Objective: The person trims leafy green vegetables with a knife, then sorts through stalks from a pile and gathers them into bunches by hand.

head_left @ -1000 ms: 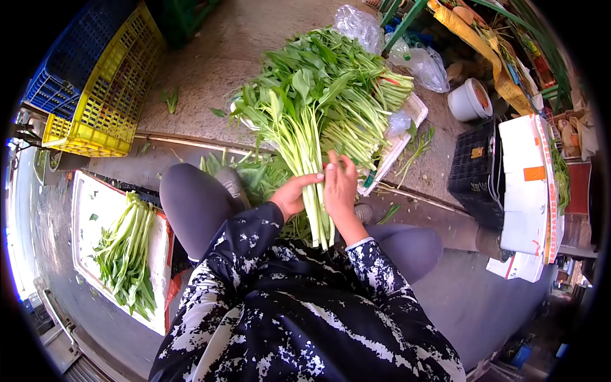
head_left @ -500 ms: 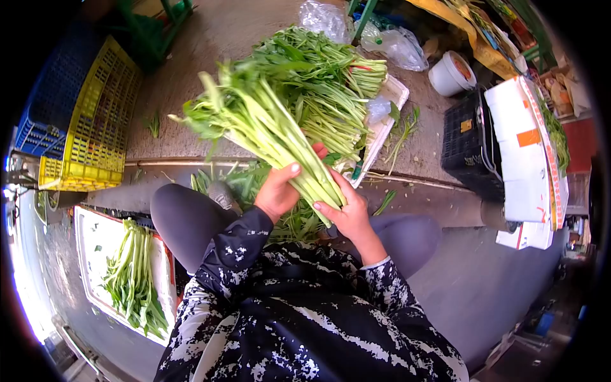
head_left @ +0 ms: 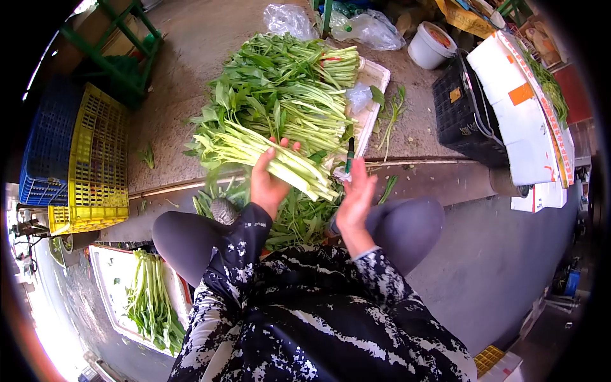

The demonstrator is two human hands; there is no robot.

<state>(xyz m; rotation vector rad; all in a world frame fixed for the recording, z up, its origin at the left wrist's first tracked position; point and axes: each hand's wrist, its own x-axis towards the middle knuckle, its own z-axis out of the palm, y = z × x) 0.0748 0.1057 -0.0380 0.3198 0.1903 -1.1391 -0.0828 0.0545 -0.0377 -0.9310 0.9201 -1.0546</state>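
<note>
My left hand [head_left: 270,183] is closed around a bunch of leafy greens [head_left: 304,173] with long pale stalks. The cut ends point toward my right hand and the leafy end lies toward the far left. Just right of those ends, my right hand [head_left: 357,202] is held up, fingers stretched out, with nothing in it. Beyond the bunch, a large pile of similar greens [head_left: 273,73] rests on a white foam tray [head_left: 375,95]. A red band [head_left: 331,60] shows around one bunch there. Loose leaves [head_left: 296,219] lie below my hands, between my legs.
At left stand a yellow crate [head_left: 102,146] and a blue crate [head_left: 48,143]. A white foam box [head_left: 111,280] at lower left holds more greens [head_left: 151,299]. On the right are a black crate [head_left: 468,108], a white carton [head_left: 519,121] and a white bucket [head_left: 429,48]. Plastic bags [head_left: 289,20] lie at the back.
My right hand has let go of the stalk ends and opened out to the right. The bunch has lowered and tilted flatter, now in my left hand alone. The view has shifted slightly.
</note>
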